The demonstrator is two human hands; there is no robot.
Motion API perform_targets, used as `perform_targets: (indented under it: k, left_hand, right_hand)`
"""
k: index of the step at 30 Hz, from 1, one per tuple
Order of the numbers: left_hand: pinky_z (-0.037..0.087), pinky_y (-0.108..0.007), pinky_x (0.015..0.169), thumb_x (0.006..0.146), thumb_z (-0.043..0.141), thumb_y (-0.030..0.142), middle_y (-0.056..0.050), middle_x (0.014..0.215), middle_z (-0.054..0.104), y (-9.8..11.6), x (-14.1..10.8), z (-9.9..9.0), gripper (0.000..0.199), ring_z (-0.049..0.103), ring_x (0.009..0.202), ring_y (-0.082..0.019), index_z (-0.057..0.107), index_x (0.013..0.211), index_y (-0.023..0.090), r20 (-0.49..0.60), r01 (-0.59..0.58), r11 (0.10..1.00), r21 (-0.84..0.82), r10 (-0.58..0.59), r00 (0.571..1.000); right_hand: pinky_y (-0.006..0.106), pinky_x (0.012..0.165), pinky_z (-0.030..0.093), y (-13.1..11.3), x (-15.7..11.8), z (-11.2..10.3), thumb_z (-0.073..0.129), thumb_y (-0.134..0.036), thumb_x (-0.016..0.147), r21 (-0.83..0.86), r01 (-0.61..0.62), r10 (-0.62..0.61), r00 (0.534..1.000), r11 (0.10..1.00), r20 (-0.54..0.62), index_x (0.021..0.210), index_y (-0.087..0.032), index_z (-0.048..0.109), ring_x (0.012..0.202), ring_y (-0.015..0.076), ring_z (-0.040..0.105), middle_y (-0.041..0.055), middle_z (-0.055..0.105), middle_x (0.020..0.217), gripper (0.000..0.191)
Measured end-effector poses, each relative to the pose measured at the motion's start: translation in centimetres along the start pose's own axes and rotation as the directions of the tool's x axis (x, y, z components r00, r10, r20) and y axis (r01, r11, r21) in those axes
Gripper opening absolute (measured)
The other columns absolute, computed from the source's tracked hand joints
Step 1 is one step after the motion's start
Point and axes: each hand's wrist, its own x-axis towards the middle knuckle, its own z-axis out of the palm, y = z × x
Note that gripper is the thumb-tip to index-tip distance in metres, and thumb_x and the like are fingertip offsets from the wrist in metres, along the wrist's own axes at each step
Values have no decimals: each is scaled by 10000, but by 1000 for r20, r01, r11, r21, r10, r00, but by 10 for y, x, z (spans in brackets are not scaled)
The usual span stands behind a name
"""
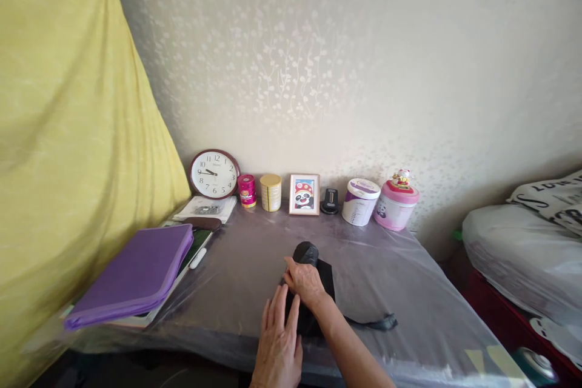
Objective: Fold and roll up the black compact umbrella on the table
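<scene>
A black bundle (306, 253) with a rounded far end lies on the table near its front edge, beside or on a flat black piece (326, 279). I cannot make out what kind of thing it is. My right hand (305, 282) is closed over the bundle's upper part, thumb side to the left. My left hand (279, 333) lies along its lower left side, fingers stretched and slightly apart, touching it. A black fabric strap (377, 322) trails to the right on the table. My hands and right forearm hide much of the bundle.
A plastic-covered table (386, 273) bears a purple zip folder (131, 270) on the left. Along the wall stand a clock (215, 174), a pink tin (247, 190), a yellow-lidded can (271, 194), a framed panda picture (304, 194), a white tub (361, 203) and a pink tub (395, 206).
</scene>
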Motion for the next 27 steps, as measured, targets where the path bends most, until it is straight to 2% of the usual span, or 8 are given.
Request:
perform_targets:
  k: [4,8,11,17,20,23,25,27]
  left_hand:
    - [353,-453,1020,676,420,73,-88,1283,447,-1,6,0,599,405,1212,-243,400,1266,173,2,-95,995,17,95,995]
    - [392,-445,983,676,451,82,-94,1200,500,-3,7,0,488,468,1129,-247,492,1157,160,47,-66,997,31,64,997]
    - [395,-447,977,684,476,112,-110,1225,488,0,6,1,472,463,1136,-261,500,1155,146,89,-29,999,25,27,996]
    - [356,-443,1015,659,446,43,-139,1432,295,3,9,10,741,341,1270,-298,281,1373,154,284,49,998,47,-60,957]
    - [358,-380,1020,644,336,-51,-130,1464,234,1,11,12,782,299,1303,-263,215,1393,134,361,94,994,54,-108,926]
    - [323,-354,1046,641,260,-85,-111,1474,210,1,13,10,774,267,1322,-234,210,1389,111,411,111,992,61,-127,903]
    - [280,-345,1071,642,233,-96,-104,1481,186,3,16,6,774,224,1339,-218,190,1389,101,462,124,990,68,-142,875]
    - [250,-336,1082,642,221,-102,-104,1487,156,6,19,0,780,192,1350,-206,151,1393,98,514,155,985,80,-174,840]
  right_hand:
    - [251,656,446,2,1,0,443,-251,848,28,8,-8,1000,1000,-5,1134,-214,518,841,207,667,67,711,891,298]
    - [267,684,448,2,0,1,454,-252,837,49,14,-13,1000,999,-21,1122,-198,542,854,216,665,80,711,895,303]
    - [265,702,447,0,2,1,461,-244,832,50,8,-7,1000,999,-13,1118,-195,555,861,213,664,88,711,904,305]
    - [267,746,457,2,7,-1,490,-275,827,143,19,-20,1000,990,6,1084,-210,594,887,205,655,65,711,924,285]
    - [241,785,458,7,-2,-3,460,-274,857,322,130,-104,990,938,-96,1053,-227,609,913,163,638,29,697,963,251]
    - [237,839,450,12,-24,2,387,-257,906,463,275,-140,942,843,-305,980,-216,628,911,131,613,25,680,949,255]
    - [277,869,449,17,-40,9,376,-240,915,467,352,-154,898,811,-411,983,-208,622,899,137,604,36,676,928,257]
    - [320,915,436,22,-50,19,383,-218,914,439,407,-190,869,801,-458,1026,-205,614,1004,157,571,56,665,1012,258]
